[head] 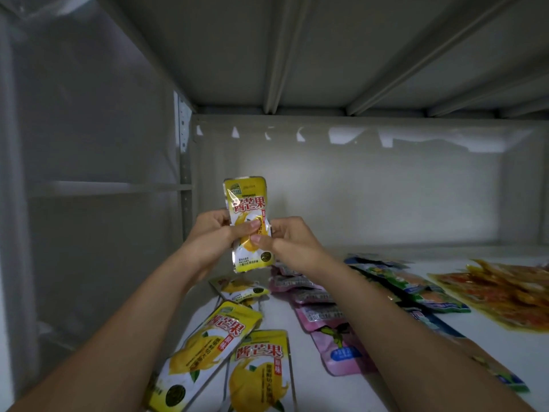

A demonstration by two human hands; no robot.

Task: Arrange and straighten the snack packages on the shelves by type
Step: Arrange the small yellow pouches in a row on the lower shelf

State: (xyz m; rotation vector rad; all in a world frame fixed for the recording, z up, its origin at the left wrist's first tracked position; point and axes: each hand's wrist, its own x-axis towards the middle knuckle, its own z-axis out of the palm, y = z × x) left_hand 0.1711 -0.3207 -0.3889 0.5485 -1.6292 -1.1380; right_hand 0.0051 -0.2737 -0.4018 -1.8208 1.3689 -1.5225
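Both hands (208, 233) (289, 237) hold one mango packet (248, 209); three more (208, 349) lie below.

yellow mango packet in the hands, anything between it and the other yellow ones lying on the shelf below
Nothing visible does. The yellow mango snack packet, held upright by both hands, hangs above the lying yellow mango packets, with open air between.

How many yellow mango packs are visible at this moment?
4. One is held upright by the left hand and right hand; one lies behind on the shelf; two lie nearest the camera. More may be hidden under these.
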